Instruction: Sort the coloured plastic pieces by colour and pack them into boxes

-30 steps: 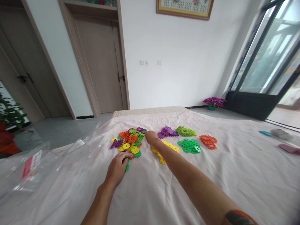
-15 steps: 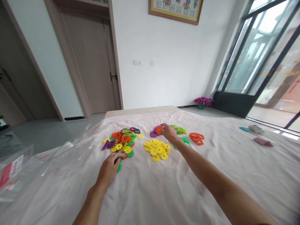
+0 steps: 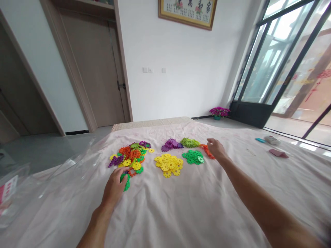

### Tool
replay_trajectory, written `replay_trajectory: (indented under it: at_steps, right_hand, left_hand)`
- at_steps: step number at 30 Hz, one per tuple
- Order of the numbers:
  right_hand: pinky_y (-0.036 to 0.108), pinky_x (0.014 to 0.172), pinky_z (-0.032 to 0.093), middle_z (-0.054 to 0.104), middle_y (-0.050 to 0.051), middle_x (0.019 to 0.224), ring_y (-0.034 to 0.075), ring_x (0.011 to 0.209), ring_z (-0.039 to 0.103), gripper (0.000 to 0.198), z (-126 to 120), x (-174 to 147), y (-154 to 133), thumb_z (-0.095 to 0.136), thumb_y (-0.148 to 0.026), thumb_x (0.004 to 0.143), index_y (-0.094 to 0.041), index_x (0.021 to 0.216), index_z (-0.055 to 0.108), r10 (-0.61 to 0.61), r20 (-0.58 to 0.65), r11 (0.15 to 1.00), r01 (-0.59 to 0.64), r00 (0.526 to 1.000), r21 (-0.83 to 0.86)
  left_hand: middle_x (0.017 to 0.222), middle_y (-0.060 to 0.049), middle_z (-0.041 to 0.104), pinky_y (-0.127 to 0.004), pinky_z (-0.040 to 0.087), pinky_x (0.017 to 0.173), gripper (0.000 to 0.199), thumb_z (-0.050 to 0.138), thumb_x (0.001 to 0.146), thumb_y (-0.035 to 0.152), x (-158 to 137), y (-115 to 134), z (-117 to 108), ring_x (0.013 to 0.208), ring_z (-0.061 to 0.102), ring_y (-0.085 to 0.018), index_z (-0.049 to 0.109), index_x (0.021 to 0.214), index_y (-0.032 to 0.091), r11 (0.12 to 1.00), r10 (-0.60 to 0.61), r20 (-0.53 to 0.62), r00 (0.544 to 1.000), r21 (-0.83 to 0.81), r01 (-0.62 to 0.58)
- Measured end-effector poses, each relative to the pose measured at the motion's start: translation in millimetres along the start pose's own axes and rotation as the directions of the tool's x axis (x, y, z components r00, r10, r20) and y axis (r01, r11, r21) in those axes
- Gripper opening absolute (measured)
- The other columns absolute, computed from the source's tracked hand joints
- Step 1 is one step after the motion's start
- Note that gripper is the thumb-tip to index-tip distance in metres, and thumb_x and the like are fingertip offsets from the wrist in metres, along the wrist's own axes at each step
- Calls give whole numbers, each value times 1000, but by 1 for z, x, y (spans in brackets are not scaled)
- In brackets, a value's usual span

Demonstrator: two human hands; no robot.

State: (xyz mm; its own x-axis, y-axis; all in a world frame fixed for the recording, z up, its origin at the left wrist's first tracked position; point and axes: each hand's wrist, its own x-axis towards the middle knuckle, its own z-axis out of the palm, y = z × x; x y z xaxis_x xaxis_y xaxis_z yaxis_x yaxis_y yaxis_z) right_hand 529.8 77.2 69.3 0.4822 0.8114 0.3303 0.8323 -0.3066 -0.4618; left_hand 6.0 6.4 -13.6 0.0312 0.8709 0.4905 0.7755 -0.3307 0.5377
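Note:
My left hand (image 3: 115, 182) is low beside a mixed pile of plastic snowflake pieces (image 3: 128, 153). Its thumb and index finger are apart, over green round pieces (image 3: 126, 185) and touching near an orange square piece (image 3: 132, 172). My right hand (image 3: 216, 148) reaches over the orange pile (image 3: 210, 153), its fingers closed on an orange snowflake piece (image 3: 203, 145) that sticks out to the left. Sorted piles lie between the hands: yellow (image 3: 168, 164), green (image 3: 193, 156), purple (image 3: 171, 144) and light green (image 3: 189, 142).
A pale, wrinkled cloth (image 3: 160, 210) covers the surface. Clear plastic bags (image 3: 15, 193) lie at the left. A pink folded item (image 3: 278, 153), a white item (image 3: 272, 140) and a blue item (image 3: 260, 140) are at the right.
My right hand has moved right from over the purple pile to the orange pile, carrying the orange piece. My left hand has shifted slightly, showing more green. The camera has turned a little right.

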Motion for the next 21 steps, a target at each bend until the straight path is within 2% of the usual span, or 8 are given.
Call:
replay_trajectory:
  at_steps: [3, 5, 7, 9, 11, 15, 18, 21]
  right_hand:
    - [30, 93, 47, 68, 6, 120, 20, 108, 63, 38, 9, -29, -45, 47, -22, 87, -22, 119, 67, -177, 43, 972, 168, 983, 165]
    - [28, 86, 49, 71, 4, 111, 18, 98, 66, 34, 14, -57, -82, 48, -21, 86, -22, 113, 70, -329, 150, 917, 278, 932, 286]
    - [26, 83, 50, 72, 3, 107, 17, 92, 67, 33, 19, -93, -119, 47, -18, 85, -22, 107, 71, -476, 230, 848, 374, 849, 375]
    - [26, 87, 48, 72, 2, 108, 18, 97, 66, 31, 24, -129, -152, 50, -18, 85, -23, 105, 72, -634, 288, 758, 503, 718, 415]
    - [26, 92, 45, 70, 2, 114, 18, 103, 63, 33, 32, -162, -178, 50, -18, 85, -24, 110, 70, -693, 333, 718, 568, 640, 403]
    - [28, 90, 44, 66, 7, 119, 20, 108, 60, 36, 56, -199, -216, 48, -28, 92, -25, 124, 62, -676, 393, 736, 598, 624, 317]
    - [31, 87, 44, 63, 8, 122, 22, 110, 57, 39, 75, -207, -235, 46, -37, 94, -26, 131, 55, -684, 370, 724, 647, 629, 239]
    - [31, 85, 42, 64, 7, 117, 22, 108, 55, 35, 89, -208, -247, 46, -41, 95, -26, 125, 58, -705, 379, 693, 696, 599, 188]
  left_hand:
    - [120, -10, 65, -38, 42, 102, 35, 47, 87, 35, -3, 6, -3, 114, 59, -24, 61, 115, 20, 988, -47, 8, 999, 151, 45]
    - [122, -12, 65, -41, 40, 102, 37, 46, 88, 38, -6, 9, -5, 117, 58, -26, 61, 116, 20, 970, -87, 10, 996, 231, 83]
    - [124, -12, 64, -42, 38, 104, 37, 43, 90, 37, -8, 10, -6, 119, 57, -25, 61, 117, 19, 968, -104, 22, 994, 232, 96]
    - [125, -11, 64, -41, 37, 106, 37, 40, 91, 35, -8, 9, -7, 120, 56, -23, 61, 118, 19, 982, -88, 59, 994, 171, 77]
    - [126, -9, 64, -39, 38, 106, 36, 41, 91, 32, -7, 8, -9, 120, 56, -22, 63, 117, 19, 994, -58, 102, 993, 103, 47]
    - [124, -7, 65, -39, 40, 105, 29, 45, 88, 30, -5, 11, -10, 119, 57, -23, 70, 103, 23, 999, -38, 130, 991, 16, 36]
    - [116, -5, 69, -36, 44, 100, 28, 46, 87, 25, -5, 13, -11, 111, 61, -20, 70, 100, 24, 998, -35, 120, 992, -46, 41]
    - [110, -3, 70, -33, 45, 96, 30, 45, 85, 21, -4, 13, -11, 105, 63, -18, 70, 100, 24, 996, -34, 109, 993, -74, 42]
